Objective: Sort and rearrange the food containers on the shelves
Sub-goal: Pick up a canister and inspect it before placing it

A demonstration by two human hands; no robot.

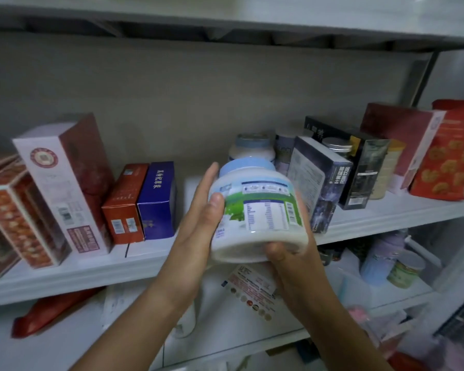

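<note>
White shelving [91, 271] is filling the view, with a bare grey wall showing behind the middle shelf. At the far left, orange patterned boxes [19, 223] are leaning together, and a tall white-and-red box [62, 188] is tilting just beside them. A small orange box [123, 204] and a blue box [158, 199] are standing side by side, touching.

Next, the left hand [198, 218] is lying flat against the left side of a white jar [257, 210], fingers straight and pointing up, thumb pressing on the label. The jar, with its pale blue lid, is being held in the air near the shelf's front edge, tilted so the lid is pointing away, in front of the gap between the blue box and a dark box [322, 183]. The right hand [287, 258] is cupping the jar's lower right edge, thumb curling round the bottom rim. A matching jar [252, 148] is standing farther back on the shelf.

Right of the dark box, a black box [364, 172], a red box [402, 137] and a red biscuit pack [447, 162] are standing in a crowded row. On the lower shelf, a red bag [46, 314] is lying at the left and a green can [405, 269] is sitting at the right.
</note>
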